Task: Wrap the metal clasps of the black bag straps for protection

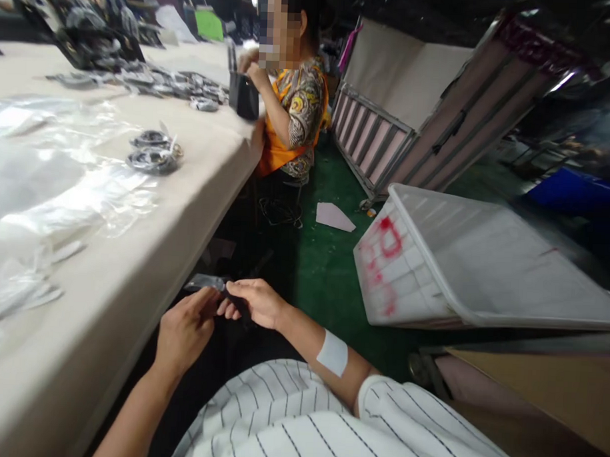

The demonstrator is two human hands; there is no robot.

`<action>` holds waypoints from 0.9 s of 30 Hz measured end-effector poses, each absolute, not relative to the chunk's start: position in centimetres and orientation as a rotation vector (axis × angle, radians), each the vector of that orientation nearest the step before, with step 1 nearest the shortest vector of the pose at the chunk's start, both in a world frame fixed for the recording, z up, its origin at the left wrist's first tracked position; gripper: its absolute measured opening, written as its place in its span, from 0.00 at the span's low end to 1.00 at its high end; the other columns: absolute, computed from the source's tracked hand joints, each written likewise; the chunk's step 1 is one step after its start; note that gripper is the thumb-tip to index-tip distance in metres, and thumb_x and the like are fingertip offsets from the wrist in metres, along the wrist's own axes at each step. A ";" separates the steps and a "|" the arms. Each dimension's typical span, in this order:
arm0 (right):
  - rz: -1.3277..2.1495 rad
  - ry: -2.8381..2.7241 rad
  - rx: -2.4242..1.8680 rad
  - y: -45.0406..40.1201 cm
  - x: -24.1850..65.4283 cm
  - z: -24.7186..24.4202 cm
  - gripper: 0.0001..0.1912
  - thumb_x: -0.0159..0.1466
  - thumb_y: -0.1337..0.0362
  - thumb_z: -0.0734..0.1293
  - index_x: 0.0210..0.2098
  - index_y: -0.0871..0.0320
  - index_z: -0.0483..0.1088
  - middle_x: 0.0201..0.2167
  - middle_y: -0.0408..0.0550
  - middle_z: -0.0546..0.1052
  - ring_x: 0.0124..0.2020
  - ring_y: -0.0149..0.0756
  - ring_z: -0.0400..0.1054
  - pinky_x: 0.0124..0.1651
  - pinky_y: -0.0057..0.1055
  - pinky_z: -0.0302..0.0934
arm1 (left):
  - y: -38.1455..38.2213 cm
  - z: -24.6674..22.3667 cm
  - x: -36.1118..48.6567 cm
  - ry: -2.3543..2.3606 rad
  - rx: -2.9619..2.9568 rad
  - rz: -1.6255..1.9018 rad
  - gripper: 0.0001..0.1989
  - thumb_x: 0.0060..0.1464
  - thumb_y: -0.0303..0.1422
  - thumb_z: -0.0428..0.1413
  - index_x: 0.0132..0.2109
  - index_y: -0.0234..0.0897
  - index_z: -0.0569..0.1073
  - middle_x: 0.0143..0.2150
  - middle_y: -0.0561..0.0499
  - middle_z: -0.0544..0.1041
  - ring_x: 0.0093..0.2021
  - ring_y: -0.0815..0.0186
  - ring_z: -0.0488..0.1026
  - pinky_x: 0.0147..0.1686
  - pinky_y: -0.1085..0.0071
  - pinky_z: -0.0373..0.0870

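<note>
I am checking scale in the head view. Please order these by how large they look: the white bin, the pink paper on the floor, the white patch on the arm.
1. White bin, by far.
2. Pink paper.
3. White patch; it looks nearly as large as the paper, but it is closer to the camera, so this order is unsure.

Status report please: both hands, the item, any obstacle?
Left hand and right hand both pinch a small dark item below the table edge. Nothing blocks them.

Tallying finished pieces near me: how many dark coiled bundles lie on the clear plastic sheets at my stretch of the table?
2: one coiled bundle farther from the table edge, the other coiled bundle just in front of it, the two nearly touching. More like them may lie hidden in the far pile.
</note>
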State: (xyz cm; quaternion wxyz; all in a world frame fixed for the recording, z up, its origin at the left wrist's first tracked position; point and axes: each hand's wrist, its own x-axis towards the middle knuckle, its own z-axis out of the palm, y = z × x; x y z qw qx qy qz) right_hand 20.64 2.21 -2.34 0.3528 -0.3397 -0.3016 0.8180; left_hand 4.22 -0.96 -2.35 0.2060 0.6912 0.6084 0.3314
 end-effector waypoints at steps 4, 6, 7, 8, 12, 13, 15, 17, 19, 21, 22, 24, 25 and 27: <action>2.336 -0.847 -0.490 2.5 22.6 -2.7 0.17 0.66 0.58 0.66 0.47 0.67 0.73 0.43 0.58 0.79 0.42 0.35 0.75 0.47 0.28 0.68 | -0.5 -3.1 3.6 1.727 1.872 0.960 0.09 0.53 0.30 0.48 0.37 0.40 0.73 0.30 0.54 0.74 0.30 0.67 0.71 0.31 0.74 0.62; 2.319 -0.999 -0.395 2.3 23.2 -3.1 0.25 0.63 0.63 0.71 0.59 0.61 0.68 0.50 0.55 0.77 0.48 0.34 0.74 0.50 0.27 0.66 | 0.0 -3.3 3.4 1.714 1.895 0.998 0.07 0.55 0.31 0.48 0.35 0.39 0.72 0.33 0.53 0.73 0.32 0.68 0.70 0.33 0.74 0.63; 2.309 -1.086 -0.399 2.3 23.3 -3.3 0.33 0.61 0.66 0.72 0.64 0.57 0.63 0.50 0.52 0.77 0.47 0.33 0.74 0.49 0.26 0.65 | 0.2 -3.4 3.4 1.700 1.921 1.018 0.07 0.56 0.31 0.49 0.35 0.38 0.71 0.34 0.52 0.72 0.33 0.68 0.69 0.34 0.73 0.63; 2.299 -1.166 -0.420 2.2 23.4 -3.6 0.40 0.60 0.68 0.73 0.68 0.55 0.56 0.48 0.50 0.78 0.44 0.31 0.75 0.48 0.26 0.65 | 0.3 -3.6 3.5 1.686 1.952 1.040 0.07 0.57 0.31 0.48 0.34 0.38 0.70 0.34 0.52 0.71 0.33 0.68 0.69 0.35 0.73 0.63; 2.198 -1.243 -0.584 2.3 23.0 -4.8 0.46 0.56 0.67 0.76 0.68 0.59 0.52 0.33 0.44 0.80 0.30 0.30 0.75 0.42 0.29 0.66 | 0.1 -4.1 3.9 1.661 2.101 1.076 0.08 0.60 0.32 0.48 0.36 0.38 0.70 0.37 0.49 0.73 0.34 0.66 0.70 0.34 0.72 0.63; 2.172 -1.161 -0.658 2.3 22.8 -5.0 0.44 0.53 0.65 0.78 0.64 0.61 0.56 0.31 0.45 0.79 0.28 0.32 0.75 0.39 0.28 0.66 | -0.1 -4.1 4.1 1.651 2.146 1.056 0.08 0.61 0.32 0.48 0.36 0.38 0.71 0.39 0.49 0.74 0.34 0.66 0.71 0.33 0.73 0.63; 2.156 -0.936 -0.802 2.5 22.5 -5.3 0.41 0.45 0.62 0.82 0.54 0.62 0.62 0.29 0.46 0.79 0.27 0.35 0.76 0.33 0.27 0.65 | -0.7 -4.2 4.6 1.614 2.237 0.994 0.09 0.62 0.31 0.48 0.36 0.39 0.72 0.40 0.49 0.75 0.34 0.67 0.72 0.29 0.74 0.62; 2.162 -0.762 -0.887 2.8 22.2 -5.5 0.42 0.38 0.63 0.84 0.48 0.62 0.64 0.30 0.45 0.78 0.27 0.36 0.75 0.31 0.26 0.65 | -1.2 -4.1 5.0 1.573 2.305 0.958 0.10 0.62 0.29 0.47 0.36 0.40 0.72 0.41 0.50 0.76 0.36 0.67 0.73 0.28 0.75 0.62; 2.170 -0.683 -0.908 3.2 22.0 -5.6 0.44 0.33 0.64 0.85 0.46 0.62 0.66 0.32 0.44 0.78 0.29 0.35 0.75 0.34 0.28 0.68 | -1.3 -4.2 5.3 1.535 2.346 0.975 0.12 0.61 0.26 0.45 0.37 0.40 0.73 0.43 0.48 0.76 0.39 0.66 0.75 0.32 0.76 0.67; 2.190 -0.650 -0.916 3.5 21.7 -5.5 0.43 0.31 0.62 0.85 0.44 0.64 0.68 0.32 0.46 0.77 0.31 0.35 0.75 0.37 0.29 0.69 | -1.4 -4.5 5.3 1.508 2.287 1.074 0.14 0.61 0.27 0.44 0.39 0.39 0.74 0.47 0.44 0.75 0.45 0.64 0.76 0.41 0.73 0.73; 2.204 -0.638 -0.926 3.5 21.4 -5.3 0.40 0.32 0.61 0.85 0.41 0.65 0.69 0.32 0.47 0.77 0.32 0.34 0.75 0.37 0.29 0.68 | -1.4 -4.8 5.1 1.490 2.221 1.128 0.13 0.61 0.28 0.45 0.40 0.39 0.75 0.51 0.42 0.75 0.48 0.62 0.76 0.46 0.70 0.74; 2.214 -0.647 -0.955 3.2 20.6 -4.9 0.33 0.35 0.57 0.84 0.34 0.67 0.71 0.27 0.48 0.75 0.29 0.32 0.72 0.35 0.27 0.66 | -1.5 -5.9 4.6 1.448 2.045 1.208 0.13 0.61 0.31 0.48 0.42 0.40 0.77 0.58 0.42 0.74 0.55 0.58 0.75 0.52 0.65 0.75; 2.195 -0.664 -0.974 2.9 20.2 -4.6 0.29 0.38 0.54 0.83 0.30 0.66 0.70 0.24 0.47 0.73 0.27 0.29 0.70 0.33 0.26 0.64 | -1.6 -6.7 4.3 1.399 1.980 1.234 0.13 0.61 0.32 0.48 0.44 0.41 0.78 0.59 0.42 0.75 0.56 0.57 0.75 0.53 0.63 0.75; 2.121 -0.729 -1.006 2.3 19.7 -4.6 0.27 0.42 0.49 0.81 0.24 0.63 0.68 0.20 0.43 0.69 0.22 0.26 0.64 0.29 0.26 0.60 | -1.4 -8.8 3.8 1.336 1.853 1.208 0.15 0.59 0.35 0.51 0.48 0.45 0.79 0.49 0.45 0.82 0.51 0.57 0.79 0.48 0.66 0.78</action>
